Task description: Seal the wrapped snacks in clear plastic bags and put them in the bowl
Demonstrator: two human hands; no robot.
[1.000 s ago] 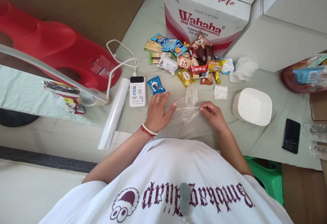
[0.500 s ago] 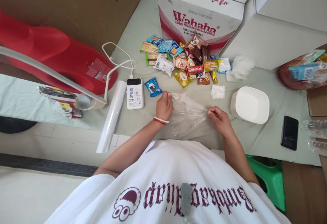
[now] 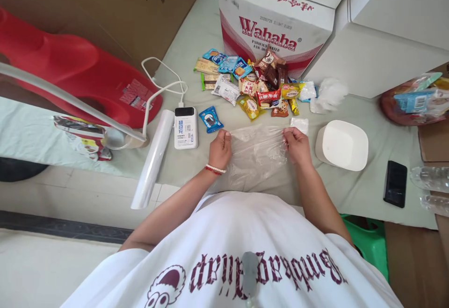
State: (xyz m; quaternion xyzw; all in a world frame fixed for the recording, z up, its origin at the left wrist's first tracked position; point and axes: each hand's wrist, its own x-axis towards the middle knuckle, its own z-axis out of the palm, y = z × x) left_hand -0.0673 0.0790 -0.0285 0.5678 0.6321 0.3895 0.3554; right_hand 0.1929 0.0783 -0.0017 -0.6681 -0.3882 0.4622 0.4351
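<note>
A thin, clear plastic bag (image 3: 257,156) is stretched out between my two hands, low over the cloth. My left hand (image 3: 220,150) pinches its upper left corner, thumb against curled fingers. At the upper right edge, my right hand (image 3: 296,146) is closed on the same plastic. Just beyond my left hand lies a blue snack packet (image 3: 211,120). A small folded white square (image 3: 300,124) sits behind my right hand, partly covered by it. To the right stands a white square bowl (image 3: 343,145), with only its pale inside showing.
Behind the hands, several wrapped snacks (image 3: 250,85) are heaped against a Wahaha carton (image 3: 270,27). Crumpled white plastic (image 3: 329,95) lies beside them. On the left are a power bank (image 3: 185,129) with a white cable and a clear roll (image 3: 153,160). A black phone (image 3: 395,184) lies right.
My right hand has moved up and slightly inward, partly covering the folded white square. My left hand has shifted a little left and down. The plastic's top edge is now spread wider and more level.
</note>
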